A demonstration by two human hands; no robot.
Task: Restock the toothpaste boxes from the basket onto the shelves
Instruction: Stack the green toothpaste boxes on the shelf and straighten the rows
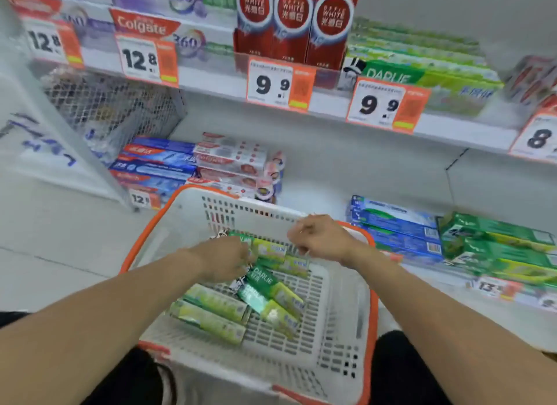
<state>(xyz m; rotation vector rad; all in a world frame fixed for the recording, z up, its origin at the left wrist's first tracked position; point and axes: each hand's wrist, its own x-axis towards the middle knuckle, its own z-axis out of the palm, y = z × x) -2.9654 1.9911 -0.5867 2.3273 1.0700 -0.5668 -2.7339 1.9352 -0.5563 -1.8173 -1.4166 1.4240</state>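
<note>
A white basket with an orange rim [340, 329] stands on the floor in front of me, with several green Darlie toothpaste boxes [265, 287] lying loose in it. My left hand [226, 261] reaches into the basket and grips the left end of a green box [268, 249] near the far wall. My right hand [321, 239] has its fingers curled at the right end of that same box, just inside the far rim. On the upper shelf, matching Darlie boxes [422, 73] are stacked behind a 9.9 price tag [382, 106].
The bottom shelf holds blue and red boxes [196, 166] at the left, blue boxes [394, 226] and green boxes [497, 248] at the right, with a bare gap [316, 175] between. Red boxes [292, 21] and Colgate boxes [168, 27] fill the upper shelf. A wire mesh bin [114, 109] hangs at the left.
</note>
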